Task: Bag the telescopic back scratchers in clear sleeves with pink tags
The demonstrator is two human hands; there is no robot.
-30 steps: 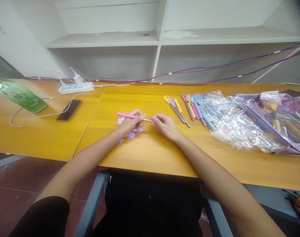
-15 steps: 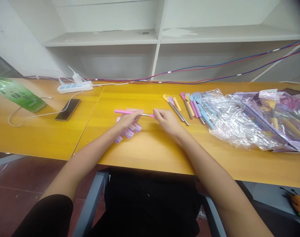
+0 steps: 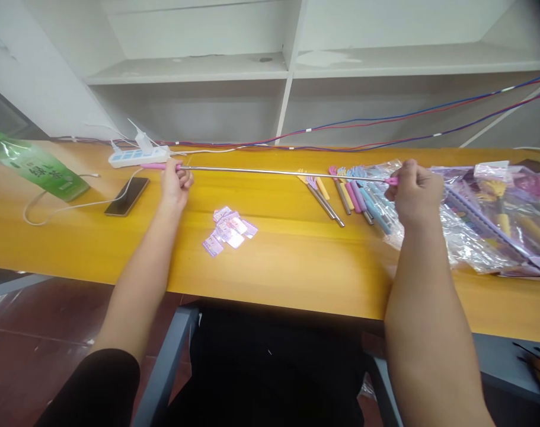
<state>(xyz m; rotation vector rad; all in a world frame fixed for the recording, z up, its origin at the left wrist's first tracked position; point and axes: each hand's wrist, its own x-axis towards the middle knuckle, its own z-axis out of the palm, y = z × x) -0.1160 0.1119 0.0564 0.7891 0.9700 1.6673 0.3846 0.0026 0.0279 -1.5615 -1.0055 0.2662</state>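
Observation:
A pink back scratcher (image 3: 261, 171) stretches level above the table, its thin metal rod drawn out long. My left hand (image 3: 175, 181) is closed around the pink handle, whose end sticks out to the left. At the other end, my right hand (image 3: 415, 188) grips the pink head, mostly hidden by the fingers. Small purple and white cards (image 3: 229, 229) lie in a loose pile on the table between my arms. Beyond the rod's right half lie several more scratchers (image 3: 361, 198) in yellow, purple, pink and blue, some with separate-looking handles.
Clear plastic wrapping (image 3: 469, 240) and a purple package (image 3: 518, 207) of scratchers cover the table's right side. On the left are a phone (image 3: 127, 197), a green bottle (image 3: 42, 171) and a power strip (image 3: 139, 156) with cables. Shelves (image 3: 185, 68) stand behind.
My hands have moved far apart, left hand to the left and right hand to the right. The scratcher's metal rod is now much longer, and the cards are fully uncovered.

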